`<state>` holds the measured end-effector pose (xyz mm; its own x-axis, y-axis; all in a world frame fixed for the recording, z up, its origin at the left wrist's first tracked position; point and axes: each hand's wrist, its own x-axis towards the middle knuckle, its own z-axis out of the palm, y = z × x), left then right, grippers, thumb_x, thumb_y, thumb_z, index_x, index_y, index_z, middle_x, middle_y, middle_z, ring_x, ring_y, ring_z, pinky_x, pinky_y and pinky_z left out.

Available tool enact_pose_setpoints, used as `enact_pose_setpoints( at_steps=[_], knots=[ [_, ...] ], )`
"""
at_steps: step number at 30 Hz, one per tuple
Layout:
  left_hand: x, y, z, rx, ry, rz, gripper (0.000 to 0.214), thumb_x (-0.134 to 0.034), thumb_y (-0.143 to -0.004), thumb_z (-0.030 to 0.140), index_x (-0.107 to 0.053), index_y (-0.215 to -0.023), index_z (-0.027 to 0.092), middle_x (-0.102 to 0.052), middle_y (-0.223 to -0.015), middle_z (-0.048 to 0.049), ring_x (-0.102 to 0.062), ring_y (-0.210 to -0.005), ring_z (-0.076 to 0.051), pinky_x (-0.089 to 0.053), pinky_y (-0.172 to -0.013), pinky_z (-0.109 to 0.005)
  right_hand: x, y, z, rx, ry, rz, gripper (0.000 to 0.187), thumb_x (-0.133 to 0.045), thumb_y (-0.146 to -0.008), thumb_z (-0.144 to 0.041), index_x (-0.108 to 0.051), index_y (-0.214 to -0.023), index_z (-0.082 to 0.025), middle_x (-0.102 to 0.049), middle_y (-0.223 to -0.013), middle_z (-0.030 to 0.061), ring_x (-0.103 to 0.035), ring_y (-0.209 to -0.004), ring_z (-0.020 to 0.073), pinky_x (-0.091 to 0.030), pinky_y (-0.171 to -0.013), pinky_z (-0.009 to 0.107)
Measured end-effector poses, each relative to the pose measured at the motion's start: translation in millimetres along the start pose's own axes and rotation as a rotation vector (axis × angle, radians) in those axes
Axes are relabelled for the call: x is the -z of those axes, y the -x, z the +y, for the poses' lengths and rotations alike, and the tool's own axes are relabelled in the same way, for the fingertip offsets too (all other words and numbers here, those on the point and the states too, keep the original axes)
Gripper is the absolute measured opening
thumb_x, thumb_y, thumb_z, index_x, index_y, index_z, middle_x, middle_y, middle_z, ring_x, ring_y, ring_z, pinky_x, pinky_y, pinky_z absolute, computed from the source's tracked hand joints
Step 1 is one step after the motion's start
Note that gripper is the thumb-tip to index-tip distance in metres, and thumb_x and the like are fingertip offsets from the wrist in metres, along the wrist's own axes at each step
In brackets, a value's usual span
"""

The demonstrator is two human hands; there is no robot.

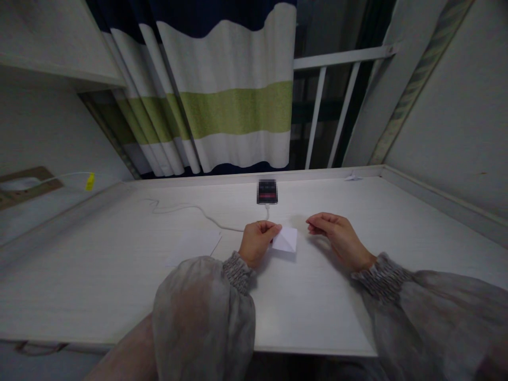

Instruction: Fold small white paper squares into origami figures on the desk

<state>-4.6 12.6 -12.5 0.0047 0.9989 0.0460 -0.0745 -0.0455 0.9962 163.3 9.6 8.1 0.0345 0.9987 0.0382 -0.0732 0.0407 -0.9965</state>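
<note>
My left hand (pixel 256 242) pinches a small folded piece of white paper (pixel 286 241) by its left edge between thumb and fingers. Crease lines run across the paper, which is held just over the desk. To the right, apart from the paper, is my right hand (pixel 343 239). Its fingers are curled, with thumb and fingertips together and nothing visible in them. Beyond the left hand lies a phone-like device (pixel 267 191) with a blurred screen, and a white cable (pixel 206 216) trails from its near end to the left.
On the white desk (pixel 313 312), a flat sheet of white paper (pixel 192 247) lies left of my hands. A small folded white paper piece (pixel 352 178) rests at the back right. A striped curtain (pixel 238 111) and white railing (pixel 345 57) stand behind. A drawer handle (pixel 39 347) shows at front left.
</note>
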Motion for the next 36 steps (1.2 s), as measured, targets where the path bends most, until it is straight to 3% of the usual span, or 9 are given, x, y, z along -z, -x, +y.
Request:
enact_pose_setpoints(
  at_steps=[5, 7, 14, 27, 36],
  knots=[
    [-2.4, 3.7, 2.4, -0.003, -0.064, -0.128, 0.023, -0.068, -0.058, 0.033, -0.061, -0.059, 0.011, -0.052, -0.047, 0.0028, -0.039, -0.043, -0.006, -0.028, -0.044, -0.020, -5.8, 7.6, -1.3, -0.003, 0.156, -0.309, 0.023, -0.066, -0.062, -0.036, -0.061, -0.066, -0.014, -0.056, -0.061, -0.0017, -0.047, -0.058, 0.0100, -0.036, -0.059, 0.025],
    [-4.2, 5.6, 3.9, 0.000, -0.066, -0.169, 0.023, -0.068, -0.058, 0.034, -0.061, -0.058, 0.011, -0.050, -0.046, 0.0037, -0.038, -0.042, -0.005, -0.027, -0.043, -0.019, -9.6, 12.0, -3.4, -0.047, 0.203, -0.344, 0.023, -0.068, -0.059, -0.035, -0.059, -0.062, -0.014, -0.052, -0.055, -0.0043, -0.043, -0.053, 0.0085, -0.034, -0.056, 0.025],
    [-7.5, 8.4, 6.2, 0.087, 0.067, -0.242, 0.029, -0.073, -0.052, 0.035, -0.062, -0.064, 0.011, -0.060, -0.057, -0.0003, -0.050, -0.051, -0.008, -0.037, -0.051, -0.020, -9.4, 10.2, 0.5, -0.010, 0.125, -0.231, 0.023, -0.066, -0.059, -0.034, -0.055, -0.058, -0.015, -0.052, -0.055, -0.0039, -0.043, -0.053, 0.0085, -0.031, -0.054, 0.024],
    [-6.4, 12.4, 9.5, 0.071, -0.072, -0.286, 0.022, -0.071, -0.055, 0.030, -0.062, -0.058, 0.010, -0.057, -0.052, 0.0003, -0.044, -0.047, -0.006, -0.031, -0.047, -0.019, -10.1, 8.8, 3.6, 0.006, 0.106, -0.287, 0.022, -0.067, -0.060, -0.036, -0.060, -0.063, -0.015, -0.056, -0.061, -0.0026, -0.045, -0.055, 0.0089, -0.033, -0.055, 0.024],
    [-7.2, 12.0, 10.7, 0.157, 0.054, -0.303, 0.030, -0.075, -0.049, 0.034, -0.067, -0.062, 0.009, -0.062, -0.055, -0.0029, -0.051, -0.049, -0.009, -0.041, -0.053, -0.023, -13.0, 13.4, -0.2, -0.055, 0.046, -0.182, 0.017, -0.065, -0.056, -0.031, -0.057, -0.056, -0.016, -0.051, -0.052, -0.0040, -0.041, -0.048, 0.0084, -0.028, -0.048, 0.024]
  ],
)
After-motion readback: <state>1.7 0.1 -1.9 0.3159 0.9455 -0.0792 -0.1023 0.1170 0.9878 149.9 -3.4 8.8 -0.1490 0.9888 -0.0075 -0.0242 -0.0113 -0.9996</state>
